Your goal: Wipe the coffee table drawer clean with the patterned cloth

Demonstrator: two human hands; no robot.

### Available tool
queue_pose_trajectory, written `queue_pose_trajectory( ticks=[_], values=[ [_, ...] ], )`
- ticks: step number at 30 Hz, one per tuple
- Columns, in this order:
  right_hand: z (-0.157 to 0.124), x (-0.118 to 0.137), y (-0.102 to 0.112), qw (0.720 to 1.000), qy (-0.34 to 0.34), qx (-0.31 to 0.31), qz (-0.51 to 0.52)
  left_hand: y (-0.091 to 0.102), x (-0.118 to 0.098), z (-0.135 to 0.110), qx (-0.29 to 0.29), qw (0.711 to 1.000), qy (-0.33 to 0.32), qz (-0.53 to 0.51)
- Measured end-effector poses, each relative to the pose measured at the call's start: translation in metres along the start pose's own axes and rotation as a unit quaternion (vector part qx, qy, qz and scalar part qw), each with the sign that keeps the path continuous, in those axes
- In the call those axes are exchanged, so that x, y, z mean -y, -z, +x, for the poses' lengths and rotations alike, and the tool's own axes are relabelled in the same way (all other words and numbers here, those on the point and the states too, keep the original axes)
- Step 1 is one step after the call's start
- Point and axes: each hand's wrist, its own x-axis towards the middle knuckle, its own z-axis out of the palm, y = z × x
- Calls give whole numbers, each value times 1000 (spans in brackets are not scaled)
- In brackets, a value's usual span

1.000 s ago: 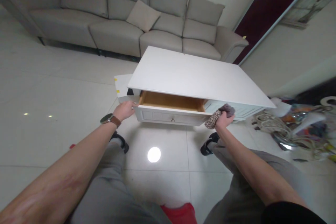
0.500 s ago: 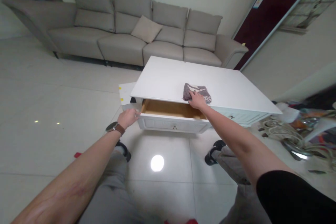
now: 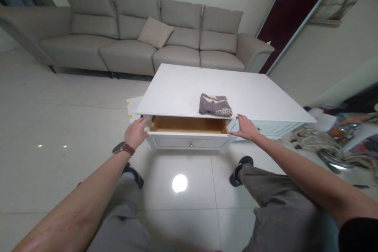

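Note:
A white coffee table (image 3: 189,86) stands before me with its drawer (image 3: 189,139) pulled partly out, showing a bare wooden inside. My left hand (image 3: 136,132), a watch on its wrist, grips the drawer's left front corner. At the right front corner rests my right hand (image 3: 246,127), fingers spread against the drawer edge, holding nothing. A folded grey and patterned cloth (image 3: 215,104) lies on the tabletop near the front edge, just above the drawer, touched by neither hand.
A long grey sofa (image 3: 132,43) with a cushion runs along the far wall. Cables and mixed clutter (image 3: 333,145) cover the floor at the right. A white panel (image 3: 133,106) lies on the floor left of the table. My legs and dark shoes are below the drawer.
My right hand lifted the cloth onto the tabletop, let go of it, then dropped to the drawer's right corner. The left hand stayed at the left corner.

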Motion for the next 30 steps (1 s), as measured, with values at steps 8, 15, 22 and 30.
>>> queue_pose_trajectory(
  ticks=[8,15,22,30],
  values=[
    [21,-16,-31,999,11,16,28,-6,-8,31,-3,999,-10,32],
    [37,-13,-38,999,-11,-50,-10,-19,-12,66,7,999,-6,51],
    [40,-7,-64,987,-74,-139,-35,-21,-11,77,-27,996,5,81],
    [48,-5,-84,975,-135,-171,-34,-36,-14,83,-39,990,67,122]
  ],
)
